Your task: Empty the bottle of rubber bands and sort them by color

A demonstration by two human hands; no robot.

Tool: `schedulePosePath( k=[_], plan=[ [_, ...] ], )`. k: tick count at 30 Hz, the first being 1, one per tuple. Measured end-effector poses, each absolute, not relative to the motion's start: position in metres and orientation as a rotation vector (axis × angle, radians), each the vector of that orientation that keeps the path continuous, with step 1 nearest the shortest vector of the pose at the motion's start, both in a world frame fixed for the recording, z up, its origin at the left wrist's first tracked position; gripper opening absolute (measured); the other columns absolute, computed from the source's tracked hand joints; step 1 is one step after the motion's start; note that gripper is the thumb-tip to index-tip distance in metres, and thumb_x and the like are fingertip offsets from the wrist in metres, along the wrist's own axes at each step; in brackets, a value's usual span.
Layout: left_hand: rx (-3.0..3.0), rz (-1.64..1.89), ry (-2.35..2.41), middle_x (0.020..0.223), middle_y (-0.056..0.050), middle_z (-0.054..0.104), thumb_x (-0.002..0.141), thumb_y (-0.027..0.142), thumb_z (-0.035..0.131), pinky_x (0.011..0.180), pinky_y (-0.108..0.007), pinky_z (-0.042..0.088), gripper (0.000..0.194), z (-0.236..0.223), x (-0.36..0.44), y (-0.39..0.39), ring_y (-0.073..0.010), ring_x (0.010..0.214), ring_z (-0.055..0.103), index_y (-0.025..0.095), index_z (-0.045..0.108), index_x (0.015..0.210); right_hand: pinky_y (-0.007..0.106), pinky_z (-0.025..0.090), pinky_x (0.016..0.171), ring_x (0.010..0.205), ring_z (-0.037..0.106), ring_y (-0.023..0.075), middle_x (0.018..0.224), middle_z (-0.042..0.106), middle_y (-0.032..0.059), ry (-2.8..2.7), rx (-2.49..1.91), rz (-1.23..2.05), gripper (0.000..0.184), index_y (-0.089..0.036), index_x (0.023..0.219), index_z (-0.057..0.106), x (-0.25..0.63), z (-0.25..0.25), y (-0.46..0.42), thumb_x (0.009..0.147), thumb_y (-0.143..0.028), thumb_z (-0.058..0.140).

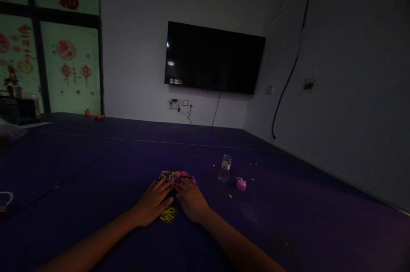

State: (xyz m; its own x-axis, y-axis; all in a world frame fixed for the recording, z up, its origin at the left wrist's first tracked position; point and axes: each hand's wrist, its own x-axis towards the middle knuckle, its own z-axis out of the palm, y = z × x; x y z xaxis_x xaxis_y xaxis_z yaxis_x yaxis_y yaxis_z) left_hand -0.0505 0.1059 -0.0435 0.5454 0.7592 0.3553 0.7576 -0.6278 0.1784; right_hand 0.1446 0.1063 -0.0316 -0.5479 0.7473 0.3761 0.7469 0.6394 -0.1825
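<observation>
A heap of small rubber bands in many colours (175, 176) lies on the dark purple floor mat (288, 220) in front of me. My left hand (153, 203) rests palm down with fingers stretched toward the heap, its fingertips touching the near edge. My right hand (191, 201) lies beside it, fingers also reaching into the heap's near side. Between my two wrists sits a small separate pile of yellow bands (168, 214). Neither hand visibly holds anything.
A small clear bottle (224, 168) stands right of the heap, with a pink object (241, 184) next to it. A black TV (214, 58) hangs on the far wall. A decorated glass door (68, 67) is at the left. The room is dim.
</observation>
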Motion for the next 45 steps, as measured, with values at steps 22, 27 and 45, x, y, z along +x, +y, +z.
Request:
schedulePosePath(
  k=[22,27,45],
  plan=[
    [2.662,0.565,1.416,0.139,-0.006,0.045,0.091,0.052,0.031,0.109,-0.055,0.022,0.051,-0.037,-0.048,0.102,-0.0286,0.135,0.026,0.025,0.045,0.132,0.028,0.042,0.085,0.092,0.060,0.0173,0.093,0.068,0.0065,-2.044,-1.209,0.097,0.027,-0.018,0.081,0.068,0.148,-0.033,0.112,0.082,-0.008,0.043],
    [2.750,0.654,1.403,0.135,-0.008,0.048,0.090,0.049,0.035,0.107,-0.053,0.027,0.047,-0.043,-0.050,0.104,-0.0282,0.131,0.035,0.023,0.050,0.127,0.026,0.042,0.083,0.087,0.060,0.0157,0.087,0.068,0.0044,-2.165,-1.137,0.111,0.026,-0.018,0.077,0.068,0.148,-0.035,0.114,0.080,-0.007,0.045],
    [2.708,1.341,1.053,0.086,-0.005,0.067,0.088,0.027,0.047,0.077,-0.032,0.050,0.020,-0.026,-0.046,0.088,-0.0164,0.083,0.062,0.020,0.066,0.088,0.031,0.038,0.087,0.100,0.055,0.0189,0.102,0.065,0.0063,-2.302,-1.269,-0.037,0.029,-0.019,0.093,0.067,0.145,-0.028,0.105,0.089,-0.016,0.038]
  ],
)
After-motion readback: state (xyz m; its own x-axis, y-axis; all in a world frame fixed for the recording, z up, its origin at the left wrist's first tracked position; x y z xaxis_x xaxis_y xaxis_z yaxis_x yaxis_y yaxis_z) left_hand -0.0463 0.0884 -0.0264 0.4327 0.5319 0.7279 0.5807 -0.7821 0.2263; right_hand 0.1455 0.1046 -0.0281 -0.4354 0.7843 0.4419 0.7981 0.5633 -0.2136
